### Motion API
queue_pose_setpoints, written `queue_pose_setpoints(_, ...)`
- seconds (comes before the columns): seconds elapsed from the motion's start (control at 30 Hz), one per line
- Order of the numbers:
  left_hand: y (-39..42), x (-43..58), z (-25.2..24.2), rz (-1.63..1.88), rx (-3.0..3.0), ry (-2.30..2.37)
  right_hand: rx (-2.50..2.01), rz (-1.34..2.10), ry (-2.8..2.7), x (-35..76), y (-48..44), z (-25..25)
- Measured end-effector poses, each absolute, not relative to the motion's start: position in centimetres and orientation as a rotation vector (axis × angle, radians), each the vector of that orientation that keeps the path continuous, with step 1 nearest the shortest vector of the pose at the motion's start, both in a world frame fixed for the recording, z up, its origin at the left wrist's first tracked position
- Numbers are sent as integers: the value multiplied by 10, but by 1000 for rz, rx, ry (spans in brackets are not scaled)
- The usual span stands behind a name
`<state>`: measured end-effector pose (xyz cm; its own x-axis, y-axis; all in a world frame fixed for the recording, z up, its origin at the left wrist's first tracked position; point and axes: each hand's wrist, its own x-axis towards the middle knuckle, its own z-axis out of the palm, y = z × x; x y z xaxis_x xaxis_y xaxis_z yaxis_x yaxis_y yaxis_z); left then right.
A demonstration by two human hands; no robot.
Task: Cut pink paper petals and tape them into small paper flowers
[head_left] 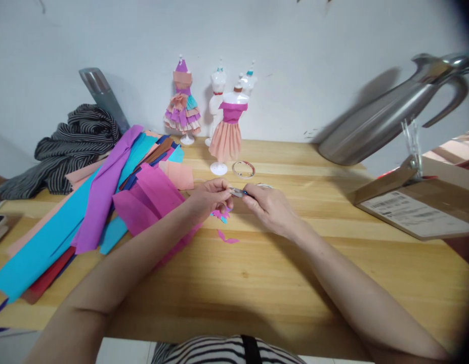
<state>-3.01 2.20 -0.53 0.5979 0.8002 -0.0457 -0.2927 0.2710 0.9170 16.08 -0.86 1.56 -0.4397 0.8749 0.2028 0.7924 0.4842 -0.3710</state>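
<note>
Over the middle of the wooden table, my right hand (pixel 270 208) is closed around the dark handle of a small metal tool (pixel 239 192). Its metal tip reaches my left hand (pixel 211 197), whose thumb and fingers are pinched together; what they hold is too small to make out. Beneath the hands lie small magenta and blue scraps (pixel 221 215), with a thin magenta piece (pixel 228 237) nearer me. Just behind stands a mini mannequin in a magenta and peach dress (pixel 229 126). A ring-shaped band (pixel 244 170) lies beside its base.
Colored crepe strips (pixel 101 202) cover the table's left side, near a striped cloth (pixel 78 141) and a bottle (pixel 101 91). A dressed mannequin (pixel 182 106) and white ones (pixel 218 81) stand at the back. On the right are a metal jug (pixel 382 111) and a cardboard box (pixel 427 202).
</note>
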Motion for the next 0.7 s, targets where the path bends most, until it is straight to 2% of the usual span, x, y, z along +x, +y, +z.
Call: queue_pose_setpoints(0.7,19,-30,-7,749,1027,571,-1192,720,-2243,165,-1,6)
